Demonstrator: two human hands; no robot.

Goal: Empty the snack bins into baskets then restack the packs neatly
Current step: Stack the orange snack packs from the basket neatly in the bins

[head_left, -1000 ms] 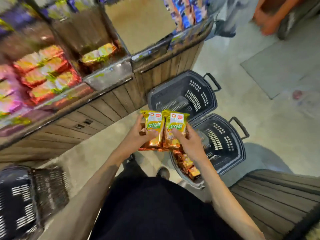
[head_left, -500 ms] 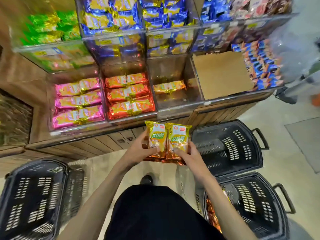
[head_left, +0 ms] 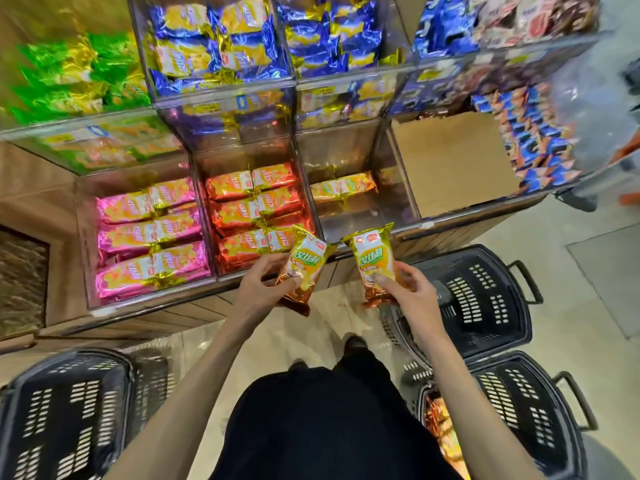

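Left hand (head_left: 258, 289) gripping gold-orange foil pack (head_left: 304, 268) w/ green label, right hand (head_left: 412, 296) gripping matching pack (head_left: 375, 265) just beside, tilted apart

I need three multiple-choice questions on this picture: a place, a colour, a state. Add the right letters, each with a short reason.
1. Where do the pink packs lie, relative to the red packs?
A. to their right
B. to their left
C. below them

2. What colour are the baskets?
A. red
B. white
C. black

3. What does the left hand do?
A. its fingers grip a yellow pack
B. hangs empty
C. presses on a basket

Answers: 1 B, the pink bin sits left of the red; 2 C, every basket is black; 3 A, fingers curl round the pack.
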